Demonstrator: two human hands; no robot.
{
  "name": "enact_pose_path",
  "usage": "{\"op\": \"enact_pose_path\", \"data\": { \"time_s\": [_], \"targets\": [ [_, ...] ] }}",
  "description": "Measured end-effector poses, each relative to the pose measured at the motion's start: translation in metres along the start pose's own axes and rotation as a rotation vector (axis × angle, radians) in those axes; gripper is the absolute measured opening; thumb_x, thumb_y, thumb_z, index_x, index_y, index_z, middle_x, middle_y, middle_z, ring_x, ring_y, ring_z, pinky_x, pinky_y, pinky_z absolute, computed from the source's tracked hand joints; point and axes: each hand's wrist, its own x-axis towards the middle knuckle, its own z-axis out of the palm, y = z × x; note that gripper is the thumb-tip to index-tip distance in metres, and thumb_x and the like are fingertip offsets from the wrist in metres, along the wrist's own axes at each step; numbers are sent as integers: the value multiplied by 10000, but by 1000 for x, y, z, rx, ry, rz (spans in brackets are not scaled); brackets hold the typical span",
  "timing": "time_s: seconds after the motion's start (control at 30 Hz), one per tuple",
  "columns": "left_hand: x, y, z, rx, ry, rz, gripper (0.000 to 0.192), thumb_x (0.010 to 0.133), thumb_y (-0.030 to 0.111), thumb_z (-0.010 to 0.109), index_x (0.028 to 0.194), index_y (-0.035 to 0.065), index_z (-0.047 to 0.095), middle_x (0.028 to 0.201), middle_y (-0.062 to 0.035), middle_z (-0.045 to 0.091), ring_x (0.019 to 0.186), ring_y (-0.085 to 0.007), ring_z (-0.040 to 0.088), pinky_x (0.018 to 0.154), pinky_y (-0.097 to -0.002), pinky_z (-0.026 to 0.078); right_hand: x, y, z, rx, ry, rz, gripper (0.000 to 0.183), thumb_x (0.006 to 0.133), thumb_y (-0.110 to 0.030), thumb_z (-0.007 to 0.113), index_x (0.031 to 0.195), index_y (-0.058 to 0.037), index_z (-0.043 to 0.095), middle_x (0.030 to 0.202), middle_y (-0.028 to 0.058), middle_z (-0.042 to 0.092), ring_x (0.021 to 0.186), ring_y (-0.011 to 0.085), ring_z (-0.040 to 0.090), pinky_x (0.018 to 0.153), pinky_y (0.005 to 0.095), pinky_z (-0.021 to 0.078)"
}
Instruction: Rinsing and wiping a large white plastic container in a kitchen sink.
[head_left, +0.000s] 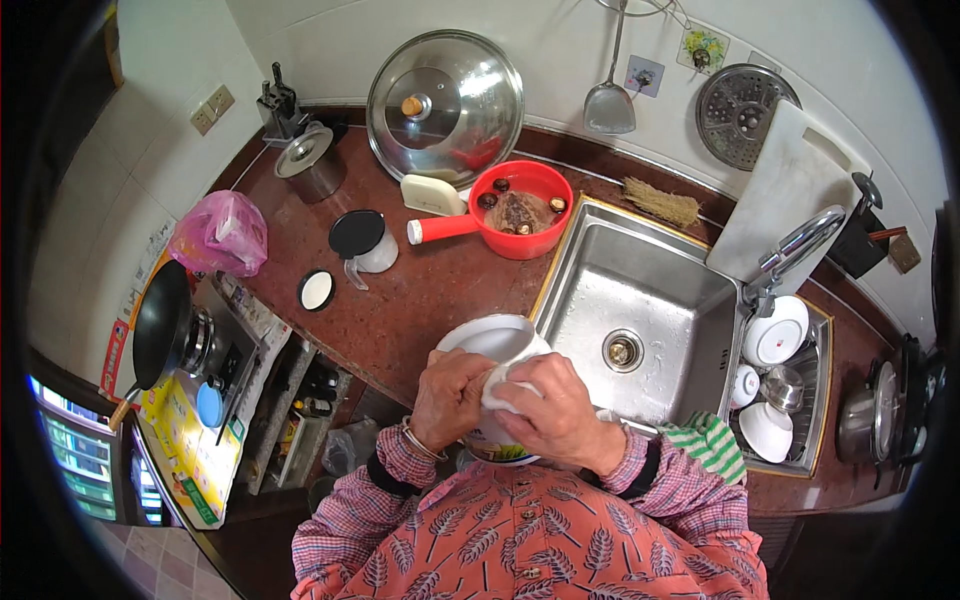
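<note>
My left hand (452, 397) grips the near rim of a white plastic tub (487, 337) at the counter's edge, close to my body. My right hand (559, 409) holds a bunched white cloth (510, 386) against the tub's rim, beside my left fingers. The tub's mouth opens away from me and its side bears a printed picture. Both palms are hidden. Beyond the tub stands a red plastic ladle (527, 180) with dark round pieces, likely mushrooms, and a brown lump in water. Left of it are a black-lidded container (364, 240) and a small black-rimmed round lid (316, 290).
To the right is a steel sink (637, 292) with a faucet (799, 244), then a dish rack with bowls (765, 433). A large glass lid (446, 105) leans on the back wall. On the left are a wok (161, 322) and a pink plastic bag (217, 232).
</note>
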Motion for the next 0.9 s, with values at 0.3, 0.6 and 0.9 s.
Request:
{"op": "enact_pose_path", "data": {
  "time_s": [0.3, 0.6, 0.9],
  "targets": [
    [-1, 0, -1, 2, 11, -28, 124, 783, 93, 560, 875, 23, 608, 757, -115, 606, 719, -272, 561, 712, -345, 372, -16, 54, 9, 211, 100, 585, 157, 727, -57, 602, 866, 16, 594, 769, 152, 552, 756, 310, 558, 622, 349, 457],
    [4, -2, -4, -3, 3, -103, 147, 812, 122, 529, 889, 22, 604, 730, -121, 587, 714, -288, 554, 714, -358, 369, 2, 6, 9, -132, 44, 87, 255, 664, -61, 624, 913, -21, 588, 859, 109, 529, 775, 270, 512, 652, 358, 448],
    [3, -4, -2, -39, -29, -81, 153, 821, 119, 510, 905, 28, 600, 790, -135, 603, 736, -307, 555, 736, -367, 373, -15, 48, 12, 92, 135, 409, 134, 784, -52, 545, 901, 4, 580, 818, 170, 562, 753, 326, 560, 646, 370, 465]
  ]
}}
